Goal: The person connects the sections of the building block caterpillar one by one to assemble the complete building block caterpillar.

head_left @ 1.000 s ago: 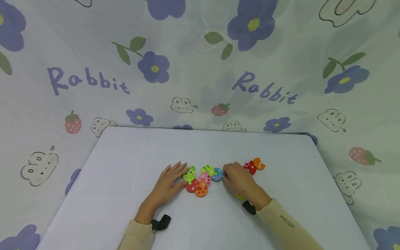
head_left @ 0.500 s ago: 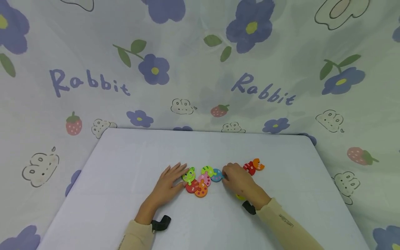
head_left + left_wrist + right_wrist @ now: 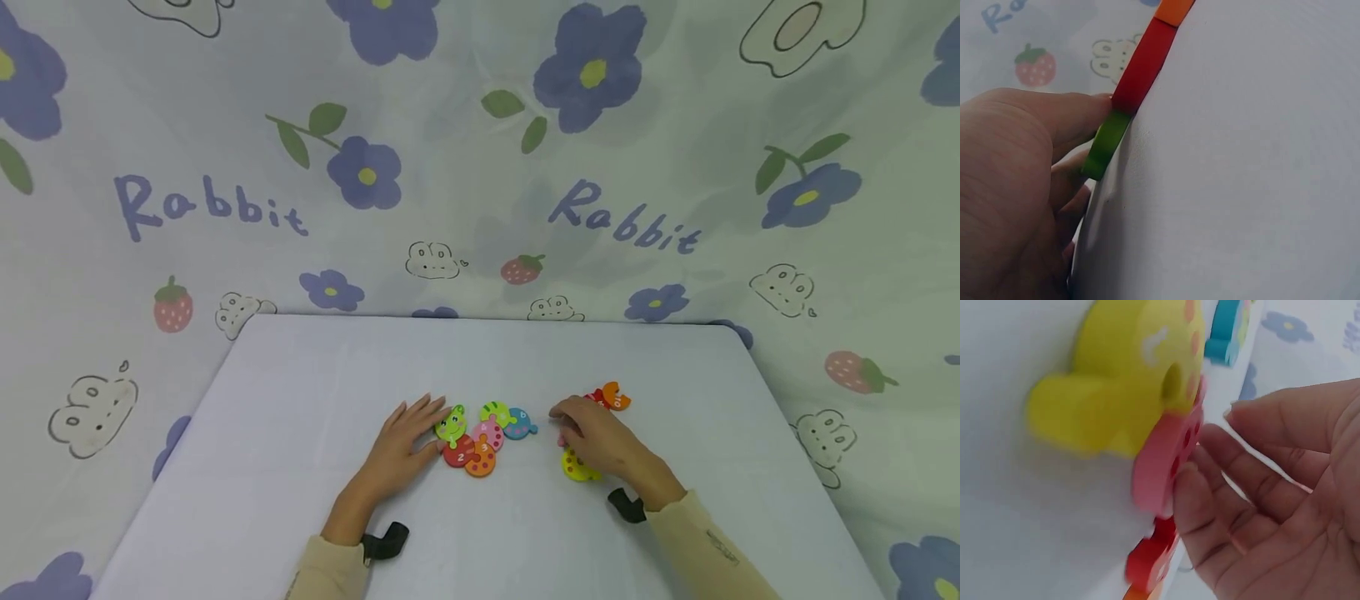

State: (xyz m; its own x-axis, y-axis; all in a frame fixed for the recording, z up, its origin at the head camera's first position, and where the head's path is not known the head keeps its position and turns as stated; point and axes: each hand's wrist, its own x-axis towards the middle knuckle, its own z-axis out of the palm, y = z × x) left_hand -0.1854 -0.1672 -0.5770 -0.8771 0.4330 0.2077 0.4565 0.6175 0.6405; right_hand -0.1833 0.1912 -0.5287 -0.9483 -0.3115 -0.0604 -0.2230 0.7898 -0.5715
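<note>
A caterpillar number puzzle lies on the white table. My left hand (image 3: pixel 405 435) rests beside its green smiling head (image 3: pixel 451 427), thumb and forefinger touching the edge, the other fingers straight. Joined to the head run a red 2 piece (image 3: pixel 457 452), an orange 3 (image 3: pixel 481 460), a pink piece (image 3: pixel 487 436), a striped green piece (image 3: pixel 495 411) and a blue piece (image 3: pixel 517 423). Right of this chain hovers my right hand (image 3: pixel 603 437), fingers parted, over a loose yellow piece (image 3: pixel 579 468). In the right wrist view, its thumb is right at a spotted pink piece (image 3: pixel 1163 462).
Behind my right hand lie a partly hidden red piece (image 3: pixel 1147 556) and an orange 10 piece (image 3: pixel 617 397). The white tabletop (image 3: pixel 337 358) ends at a patterned cloth (image 3: pixel 465 208). A black wrist-camera mount (image 3: pixel 627 505) sits on each wrist.
My right hand has come away from the blue piece and shifted right, its fingers loosening; more of the yellow piece shows. My left hand stays at the head.
</note>
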